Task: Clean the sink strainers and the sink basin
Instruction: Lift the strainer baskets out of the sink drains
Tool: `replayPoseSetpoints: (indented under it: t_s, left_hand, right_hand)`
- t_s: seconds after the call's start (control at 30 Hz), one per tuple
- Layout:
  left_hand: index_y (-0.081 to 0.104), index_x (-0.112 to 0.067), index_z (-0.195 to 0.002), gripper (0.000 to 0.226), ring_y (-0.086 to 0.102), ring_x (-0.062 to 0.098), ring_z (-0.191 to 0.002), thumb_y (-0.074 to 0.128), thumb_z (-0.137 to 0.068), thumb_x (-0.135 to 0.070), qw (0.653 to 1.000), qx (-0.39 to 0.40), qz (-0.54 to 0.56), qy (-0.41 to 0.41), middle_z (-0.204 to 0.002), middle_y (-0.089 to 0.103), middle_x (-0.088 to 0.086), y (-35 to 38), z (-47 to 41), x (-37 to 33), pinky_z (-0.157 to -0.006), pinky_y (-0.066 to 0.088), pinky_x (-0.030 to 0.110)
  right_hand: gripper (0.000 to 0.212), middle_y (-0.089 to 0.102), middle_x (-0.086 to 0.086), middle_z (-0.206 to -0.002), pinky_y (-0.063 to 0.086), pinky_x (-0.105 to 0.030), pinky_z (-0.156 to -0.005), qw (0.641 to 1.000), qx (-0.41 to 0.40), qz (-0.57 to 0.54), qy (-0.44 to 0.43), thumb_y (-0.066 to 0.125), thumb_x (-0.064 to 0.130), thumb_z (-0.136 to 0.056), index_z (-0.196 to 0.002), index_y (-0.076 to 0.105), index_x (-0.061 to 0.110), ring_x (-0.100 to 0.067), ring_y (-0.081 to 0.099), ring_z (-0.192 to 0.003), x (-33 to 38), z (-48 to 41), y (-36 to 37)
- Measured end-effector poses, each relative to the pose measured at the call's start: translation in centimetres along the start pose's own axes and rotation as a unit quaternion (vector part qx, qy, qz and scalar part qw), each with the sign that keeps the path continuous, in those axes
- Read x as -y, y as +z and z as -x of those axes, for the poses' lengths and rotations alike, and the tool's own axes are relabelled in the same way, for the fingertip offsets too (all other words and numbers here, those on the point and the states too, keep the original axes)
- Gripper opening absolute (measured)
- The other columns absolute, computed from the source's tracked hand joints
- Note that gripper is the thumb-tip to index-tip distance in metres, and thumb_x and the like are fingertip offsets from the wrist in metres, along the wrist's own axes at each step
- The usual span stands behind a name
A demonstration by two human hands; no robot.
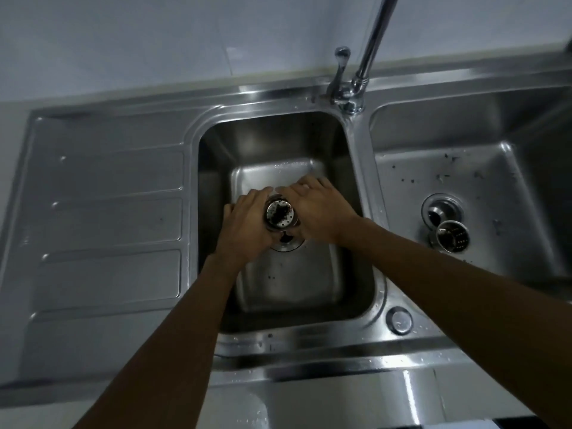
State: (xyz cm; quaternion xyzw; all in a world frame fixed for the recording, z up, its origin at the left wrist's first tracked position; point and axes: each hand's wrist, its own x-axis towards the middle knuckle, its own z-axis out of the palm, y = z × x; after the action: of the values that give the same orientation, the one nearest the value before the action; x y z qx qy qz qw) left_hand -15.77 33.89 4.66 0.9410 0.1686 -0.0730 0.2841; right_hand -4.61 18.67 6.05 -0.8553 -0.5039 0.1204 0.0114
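Note:
In the left sink basin, a round metal strainer with dark residue inside is held just above the drain opening. My left hand grips its left side and my right hand grips its right side. A second strainer lies tilted on the floor of the right basin, beside that basin's drain. Dark specks dot the right basin's floor.
The chrome tap with its lever stands behind the divider between the basins, spout rising out of view. A ribbed steel drainboard lies to the left. A round cap sits on the front rim.

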Motion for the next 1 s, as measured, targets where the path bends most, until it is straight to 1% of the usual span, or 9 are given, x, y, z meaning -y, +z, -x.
replayPoseSetpoints:
  t_s: [0.2,0.23,0.33,0.5,0.6,0.67,0.83,0.9,1.0]
  left_hand:
    - [0.053,-0.027,-0.142,0.083,0.049,0.023,-0.128,0.089,-0.068,-0.042,0.999,-0.018,-0.003,0.048,-0.134,0.056,-0.004,-2.4,0.4,-5.1,-0.103,0.026,0.031]
    - [0.054,-0.026,-0.14,0.082,0.05,0.025,-0.126,0.091,-0.068,-0.041,0.998,-0.021,0.002,0.065,-0.132,0.058,-0.002,-2.5,0.3,-6.4,-0.105,0.029,0.031]
    - [0.058,-0.024,-0.136,0.082,0.055,0.029,-0.122,0.094,-0.063,-0.036,0.995,-0.019,0.004,0.099,-0.128,0.061,0.001,-1.9,-0.4,-10.7,-0.106,0.041,0.048]
    - [0.062,-0.016,-0.131,0.082,0.063,0.027,-0.11,0.092,-0.058,-0.039,0.983,0.009,0.027,0.183,-0.121,0.064,0.005,0.7,-2.8,-18.6,-0.097,0.052,0.048]
    - [0.06,-0.017,-0.133,0.081,0.063,0.02,-0.112,0.097,-0.062,-0.024,0.982,0.037,0.093,0.16,-0.124,0.065,0.003,2.2,-3.7,-21.1,-0.097,0.054,0.037]
    - [0.058,-0.02,-0.135,0.083,0.064,0.016,-0.115,0.098,-0.062,-0.02,0.979,0.037,0.115,0.165,-0.128,0.066,0.001,2.9,-4.6,-21.9,-0.099,0.053,0.031]
    - [0.055,-0.027,-0.134,0.085,0.063,0.009,-0.116,0.098,-0.061,-0.021,0.974,0.051,0.15,0.161,-0.13,0.064,-0.005,6.0,-5.3,-24.3,-0.092,0.05,0.016]
    - [0.056,-0.028,-0.131,0.083,0.06,-0.001,-0.114,0.099,-0.06,-0.023,0.969,0.063,0.169,0.166,-0.126,0.063,-0.01,7.7,-5.4,-25.4,-0.09,0.046,0.008]
    - [0.057,-0.024,-0.129,0.081,0.059,-0.007,-0.113,0.099,-0.06,-0.028,0.964,0.08,0.18,0.18,-0.121,0.064,-0.015,10.1,-5.8,-27.0,-0.095,0.045,0.009]
  right_hand:
    - [0.085,0.053,0.001,-0.141,0.036,-0.044,-0.108,0.997,-0.025,-0.071,0.018,0.067,0.065,-0.078,-0.147,0.043,0.022,-0.027,0.041,-0.132,-2.5,4.1,-4.1]
    - [0.085,0.052,0.001,-0.14,0.036,-0.044,-0.109,0.997,-0.032,-0.072,0.02,0.068,0.065,-0.077,-0.146,0.044,0.021,-0.026,0.042,-0.131,-3.2,5.0,-4.6]
    - [0.085,0.05,-0.004,-0.14,0.037,-0.044,-0.108,0.995,-0.053,-0.067,0.046,0.071,0.063,-0.076,-0.144,0.045,0.02,-0.027,0.043,-0.129,-6.1,8.3,-5.9]
    - [0.091,0.053,-0.006,-0.143,0.043,-0.043,-0.104,0.98,-0.057,-0.14,0.125,0.08,0.055,-0.072,-0.147,0.044,0.02,-0.029,0.05,-0.127,-12.0,14.2,-6.6]
    - [0.09,0.057,-0.005,-0.141,0.047,-0.037,-0.101,0.961,-0.051,-0.231,0.145,0.085,0.043,-0.071,-0.148,0.043,0.019,-0.025,0.056,-0.123,-13.3,15.9,-5.9]
    - [0.09,0.056,-0.004,-0.14,0.048,-0.041,-0.102,0.957,-0.078,-0.231,0.158,0.085,0.045,-0.07,-0.146,0.043,0.021,-0.024,0.054,-0.123,-14.3,16.3,-5.6]
    - [0.106,0.046,-0.006,-0.147,0.045,-0.049,-0.106,0.965,-0.05,-0.154,0.207,0.083,0.061,-0.066,-0.15,0.035,0.017,-0.03,0.045,-0.131,-18.1,18.8,-5.3]
    - [0.106,0.047,-0.005,-0.147,0.042,-0.049,-0.108,0.97,-0.025,-0.128,0.206,0.08,0.065,-0.067,-0.151,0.034,0.019,-0.029,0.045,-0.132,-19.4,19.6,-5.0]
    - [0.098,0.053,-0.003,-0.138,0.043,-0.047,-0.105,0.97,-0.007,-0.124,0.209,0.082,0.061,-0.067,-0.146,0.042,0.02,-0.028,0.049,-0.125,-21.1,21.4,-4.0]
